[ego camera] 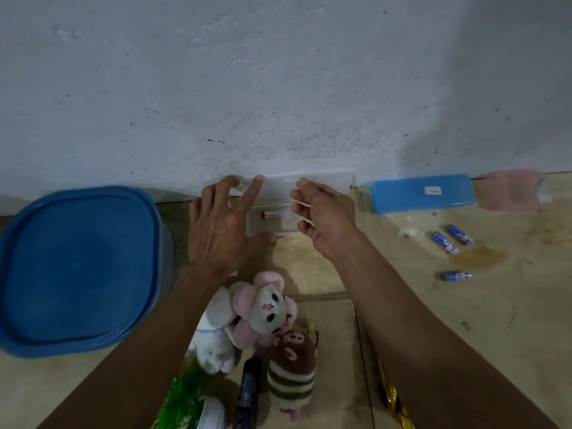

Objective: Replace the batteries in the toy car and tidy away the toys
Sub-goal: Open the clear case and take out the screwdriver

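Both hands at clear plastic case [309,181] against wall. Left hand [221,224] spread wide, fingers [255,188] resting on case lid, gripping nothing. Right hand [325,215] half curled at case's right side; firm hold cannot be confirmed.

Risk: lid could snap shut or case slide along floor, spilling red-capped item [274,214] inside.

Batteries [452,239] lie on floor, well right of right fingers. Plush toys [263,314] lie below wrists. Toy car not identifiable.

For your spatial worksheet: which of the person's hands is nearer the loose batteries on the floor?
Right. The right hand sits at the clear box, left of the batteries; the left hand is farther left.
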`<action>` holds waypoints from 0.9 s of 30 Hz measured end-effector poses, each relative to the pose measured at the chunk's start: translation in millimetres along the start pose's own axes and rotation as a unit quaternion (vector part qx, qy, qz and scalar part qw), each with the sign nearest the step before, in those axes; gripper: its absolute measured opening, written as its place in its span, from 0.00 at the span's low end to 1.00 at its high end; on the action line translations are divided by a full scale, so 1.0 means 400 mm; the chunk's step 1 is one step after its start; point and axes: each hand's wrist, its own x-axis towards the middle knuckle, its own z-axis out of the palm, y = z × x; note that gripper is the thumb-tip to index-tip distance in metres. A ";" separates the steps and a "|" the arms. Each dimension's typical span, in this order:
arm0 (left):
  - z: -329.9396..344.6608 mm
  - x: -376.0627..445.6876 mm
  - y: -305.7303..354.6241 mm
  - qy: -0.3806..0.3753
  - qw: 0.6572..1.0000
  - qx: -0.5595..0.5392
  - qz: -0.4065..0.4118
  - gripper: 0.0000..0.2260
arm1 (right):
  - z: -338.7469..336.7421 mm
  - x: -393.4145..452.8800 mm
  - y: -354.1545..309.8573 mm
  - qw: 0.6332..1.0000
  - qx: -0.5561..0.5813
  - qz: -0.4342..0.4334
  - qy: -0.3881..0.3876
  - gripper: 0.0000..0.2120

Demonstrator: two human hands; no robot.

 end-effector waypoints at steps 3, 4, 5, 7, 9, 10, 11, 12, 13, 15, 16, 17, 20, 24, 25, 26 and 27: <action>-0.007 0.002 0.000 -0.010 1.000 0.005 -0.002 0.45 | -0.002 0.015 0.018 0.985 -0.126 -0.113 0.016 0.02; -0.009 0.003 0.000 -0.012 1.000 0.006 -0.003 0.45 | -0.006 0.026 0.031 0.949 -0.238 -0.206 0.029 0.03; -0.010 0.004 0.000 -0.015 1.000 0.007 -0.004 0.44 | -0.010 0.037 0.047 0.888 -0.357 -0.288 0.030 0.05; -0.011 0.005 -0.001 -0.016 1.000 0.009 -0.002 0.44 | -0.014 0.051 0.069 0.767 -0.531 -0.360 0.008 0.07; -0.011 0.005 -0.003 -0.015 1.000 0.009 -0.001 0.44 | -0.017 0.060 0.076 0.698 -0.609 -0.377 -0.005 0.10; -0.010 0.005 -0.003 -0.014 1.000 0.010 -0.001 0.44 | -0.017 0.061 0.075 0.673 -0.631 -0.386 -0.003 0.10; -0.010 0.005 -0.003 -0.014 1.000 0.010 -0.003 0.44 | -0.018 0.061 0.073 0.655 -0.644 -0.396 0.003 0.09; -0.011 0.004 -0.003 -0.014 1.000 0.009 -0.004 0.44 | -0.020 0.061 0.073 0.641 -0.651 -0.406 0.007 0.08; -0.011 0.003 -0.002 -0.015 1.000 0.008 -0.005 0.44 | -0.024 0.061 0.075 0.631 -0.655 -0.416 0.011 0.06; -0.013 0.003 -0.001 -0.017 1.000 0.006 -0.006 0.44 | -0.028 0.057 0.081 0.611 -0.667 -0.426 0.017 0.06; -0.014 0.003 -0.001 -0.018 1.000 0.005 -0.007 0.44 | -0.030 0.056 0.083 0.600 -0.674 -0.432 0.019 0.07; -0.016 0.003 -0.001 -0.019 1.000 0.004 -0.008 0.44 | -0.032 0.054 0.083 0.589 -0.680 -0.437 0.020 0.08; -0.018 0.002 0.002 -0.020 1.000 0.005 -0.008 0.44 | -0.035 0.049 0.074 0.564 -0.705 -0.430 0.013 0.10; -0.020 0.004 0.002 -0.024 1.000 0.010 -0.009 0.44 | -0.037 0.049 0.066 0.551 -0.724 -0.415 0.001 0.09; -0.020 0.004 0.002 -0.026 1.000 0.013 -0.009 0.44 | -0.037 0.050 0.065 0.550 -0.724 -0.416 -0.004 0.10; -0.020 0.003 0.002 -0.029 0.999 0.019 -0.010 0.44 | -0.037 0.050 0.063 0.552 -0.725 -0.413 -0.009 0.10; -0.020 0.002 0.003 -0.032 0.999 0.024 -0.010 0.44 | -0.040 0.049 0.062 0.557 -0.723 -0.409 -0.014 0.10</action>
